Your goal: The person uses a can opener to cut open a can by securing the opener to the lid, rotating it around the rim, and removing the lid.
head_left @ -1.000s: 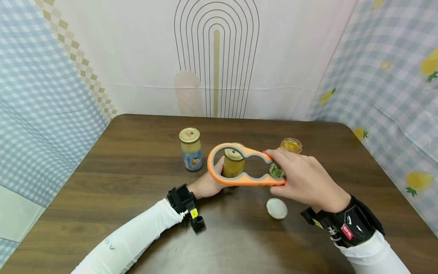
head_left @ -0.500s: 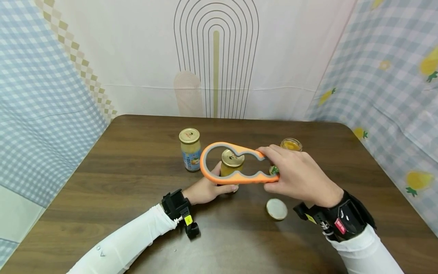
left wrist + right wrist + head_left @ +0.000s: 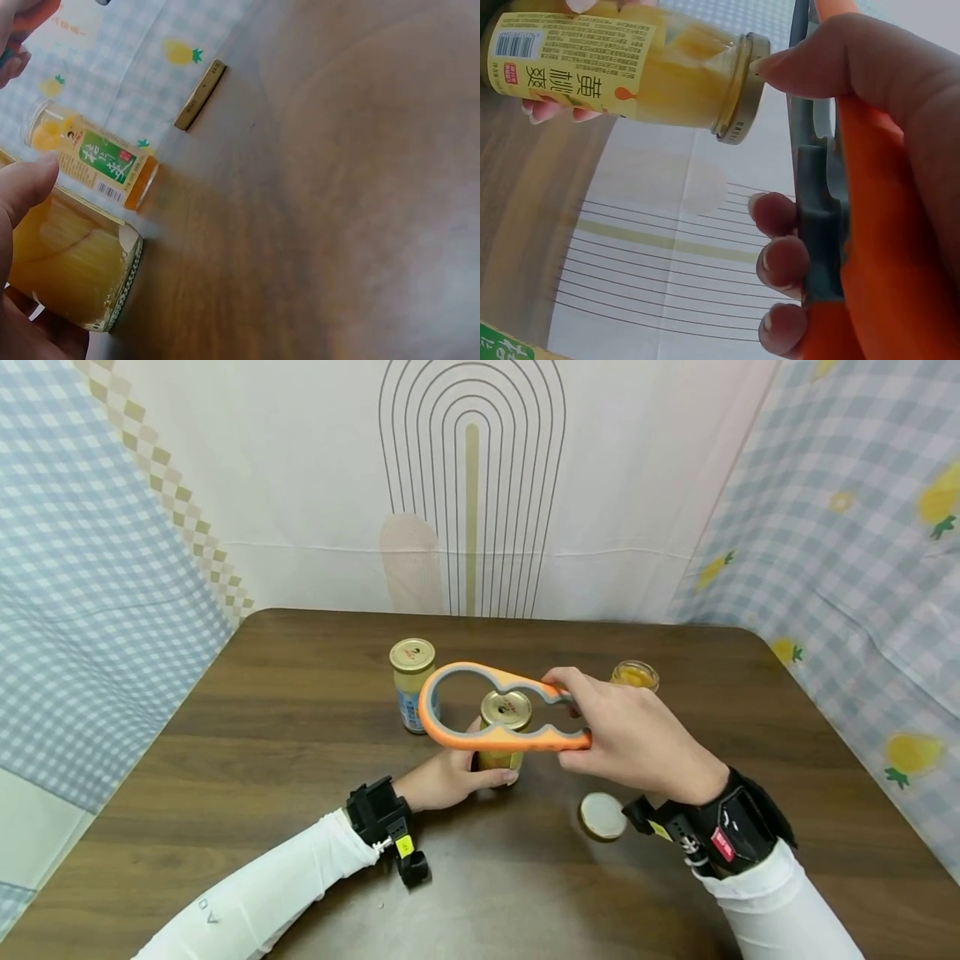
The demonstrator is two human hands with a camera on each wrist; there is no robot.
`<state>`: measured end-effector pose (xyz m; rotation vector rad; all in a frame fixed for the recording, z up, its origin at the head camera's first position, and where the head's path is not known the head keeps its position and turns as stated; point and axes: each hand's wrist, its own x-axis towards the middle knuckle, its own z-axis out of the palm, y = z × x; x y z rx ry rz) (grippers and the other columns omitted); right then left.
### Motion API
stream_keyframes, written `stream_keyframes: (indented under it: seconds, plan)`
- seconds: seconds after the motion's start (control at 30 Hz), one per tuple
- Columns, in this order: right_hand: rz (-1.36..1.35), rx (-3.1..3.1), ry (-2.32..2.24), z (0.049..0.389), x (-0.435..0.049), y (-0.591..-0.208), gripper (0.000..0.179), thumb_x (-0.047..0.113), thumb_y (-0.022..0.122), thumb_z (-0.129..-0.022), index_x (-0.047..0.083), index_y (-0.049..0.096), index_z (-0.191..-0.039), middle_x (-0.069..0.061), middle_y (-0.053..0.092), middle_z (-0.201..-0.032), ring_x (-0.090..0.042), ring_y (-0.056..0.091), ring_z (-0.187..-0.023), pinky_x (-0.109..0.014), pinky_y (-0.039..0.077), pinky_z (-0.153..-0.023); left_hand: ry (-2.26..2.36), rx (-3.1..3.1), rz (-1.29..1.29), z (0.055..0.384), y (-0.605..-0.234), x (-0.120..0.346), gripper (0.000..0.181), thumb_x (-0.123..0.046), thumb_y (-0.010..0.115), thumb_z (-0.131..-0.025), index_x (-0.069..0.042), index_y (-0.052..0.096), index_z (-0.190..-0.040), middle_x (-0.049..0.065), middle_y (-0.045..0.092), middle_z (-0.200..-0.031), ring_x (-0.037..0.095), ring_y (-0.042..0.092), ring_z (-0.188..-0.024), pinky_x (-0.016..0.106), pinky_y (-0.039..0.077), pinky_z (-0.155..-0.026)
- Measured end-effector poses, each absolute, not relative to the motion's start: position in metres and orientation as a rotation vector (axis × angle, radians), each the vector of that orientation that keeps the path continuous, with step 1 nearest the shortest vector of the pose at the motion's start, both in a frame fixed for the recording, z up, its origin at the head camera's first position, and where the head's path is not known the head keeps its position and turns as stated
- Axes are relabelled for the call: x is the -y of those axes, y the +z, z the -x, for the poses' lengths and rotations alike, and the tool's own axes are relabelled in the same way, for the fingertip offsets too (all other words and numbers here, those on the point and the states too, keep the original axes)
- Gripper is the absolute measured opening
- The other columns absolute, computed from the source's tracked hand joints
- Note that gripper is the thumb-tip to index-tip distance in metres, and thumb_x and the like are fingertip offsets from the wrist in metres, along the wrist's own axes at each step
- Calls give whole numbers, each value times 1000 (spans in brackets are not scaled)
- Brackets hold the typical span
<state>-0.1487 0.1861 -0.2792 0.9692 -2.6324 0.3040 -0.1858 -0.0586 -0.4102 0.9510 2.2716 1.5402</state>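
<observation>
My left hand (image 3: 442,779) grips a glass jar (image 3: 682,67) of yellow fruit, its thumb across the near side. The jar stands upright with its gold lid (image 3: 506,710) on. In the right wrist view its yellow label shows. My right hand (image 3: 637,735) holds an orange jar opener (image 3: 510,741) with grey inner edges by its handle ends. The opener lies across above the jar, and the lid shows through its gap in the head view. In the right wrist view the right thumb (image 3: 817,56) reaches close to the lid.
A sealed jar with a blue label (image 3: 411,685) stands to the left, partly behind the opener. Beyond my right hand stands a lidless jar (image 3: 634,675) with a green label patch in the left wrist view. A loose lid (image 3: 602,816) lies white side up nearer me.
My right hand has moved the jar opener leftward and a little away from me, over the jar. My left hand has shifted slightly left and nearer, with the jar drawn a little toward me.
</observation>
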Motion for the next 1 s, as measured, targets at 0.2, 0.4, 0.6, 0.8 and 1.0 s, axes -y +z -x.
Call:
stream_keyframes:
  seconds: [0.2,0.4,0.6,0.8,1.0]
  plan:
    - [-1019,2629,318,149,-186,-284,69,28,87,-74,15,53,-132,4,71,-108,-5,62,-76,-27,51,-61,1544,-2239,-960,180,-408,60,61,-19,74,-94,-21,41,-146,0,55,-134,13,57,-118,33,45,-107]
    - [-1094,2601,316,149,-185,-289,76,53,80,-81,13,53,-140,5,68,-105,-5,56,-72,-25,50,-62,1527,-2210,-974,178,-410,59,63,-18,72,-95,-24,40,-149,-3,52,-144,13,53,-129,36,41,-114]
    - [-1116,2620,321,148,-184,-290,81,57,77,-82,12,52,-144,7,64,-107,-4,49,-67,-22,47,-61,1545,-2181,-977,176,-410,59,64,-16,72,-96,-24,39,-150,-3,48,-149,15,51,-133,39,40,-115]
    - [-1098,2627,282,148,-184,-289,81,55,78,-82,11,51,-144,5,63,-105,-6,48,-67,-25,46,-61,1549,-2172,-969,176,-408,59,63,-16,72,-96,-22,40,-150,-2,51,-147,14,52,-132,38,40,-116]
    - [-1099,2615,269,149,-182,-289,79,54,77,-84,10,51,-144,5,62,-102,-8,49,-68,-26,46,-62,1509,-2185,-873,172,-403,60,63,-19,72,-96,-21,40,-150,1,53,-146,17,53,-132,40,40,-115]
